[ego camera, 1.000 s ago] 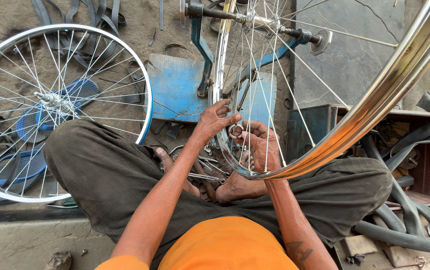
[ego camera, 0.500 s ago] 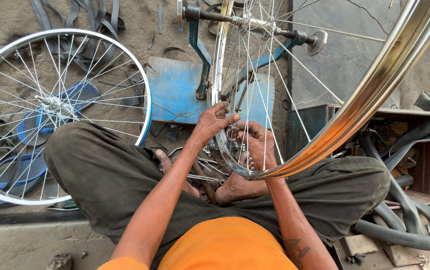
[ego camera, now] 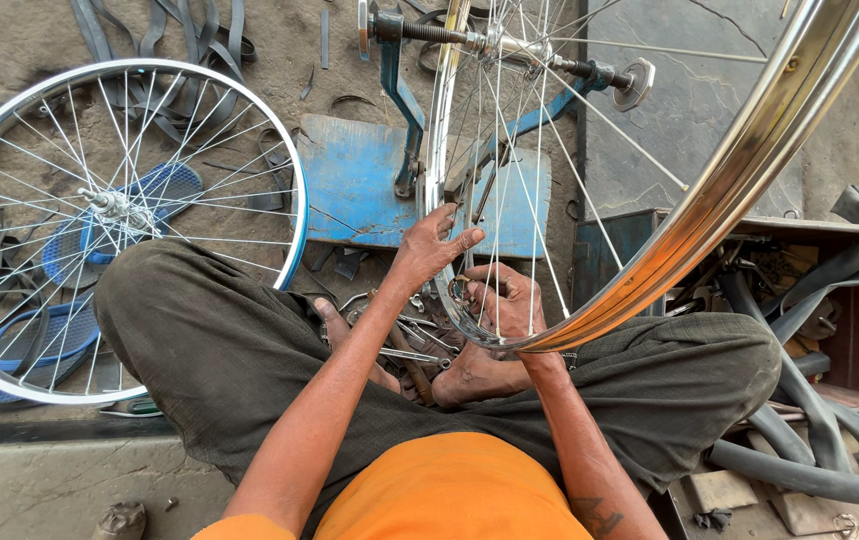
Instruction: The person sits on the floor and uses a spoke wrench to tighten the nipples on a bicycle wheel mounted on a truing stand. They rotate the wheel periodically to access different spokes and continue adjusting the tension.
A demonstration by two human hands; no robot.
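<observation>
A spoked bicycle wheel stands upright in a blue stand in front of my crossed legs. My left hand rests on the near part of its shiny rim, fingers spread over the rim and thumb behind. My right hand is closed around a small metal tool pressed to the rim's lower edge among the spokes. A second chrome rim runs diagonally across the right, close to the camera.
Another spoked wheel lies flat on the ground at left, over blue sandals. Loose tools lie between my feet. Rubber tubes and strips pile up at right beside a box of parts.
My left hand's fingers have shifted a little on the rim. My right hand stays at the same spot on the rim's lower edge.
</observation>
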